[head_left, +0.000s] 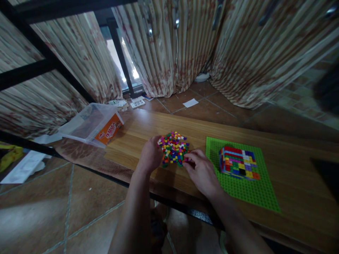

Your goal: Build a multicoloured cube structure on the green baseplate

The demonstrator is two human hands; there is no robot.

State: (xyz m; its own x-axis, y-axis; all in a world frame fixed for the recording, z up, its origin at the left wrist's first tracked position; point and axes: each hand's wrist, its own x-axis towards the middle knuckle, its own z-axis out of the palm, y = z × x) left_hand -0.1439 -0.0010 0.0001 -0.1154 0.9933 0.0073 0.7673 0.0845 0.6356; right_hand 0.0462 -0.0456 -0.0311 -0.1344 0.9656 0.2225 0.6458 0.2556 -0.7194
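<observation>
A heap of small multicoloured toy bricks (174,145) lies on the wooden tabletop between my two hands. My left hand (150,154) rests against the heap's left side; its fingers are mostly hidden behind the back of the hand. At the heap's lower right edge, my right hand (201,172) has thumb and forefinger drawn together in a pinch, with a small magenta toy brick (185,159) at the tips. To the right, a block built of coloured bricks (239,162) stands on a green studded baseplate (254,199).
A clear plastic box (91,123) with an orange label stands at the table's left end. Wooden tabletop (296,169) extends right of the baseplate, to a dark object (324,173). Papers (190,102) lie on the tiled floor behind, before striped curtains (169,49).
</observation>
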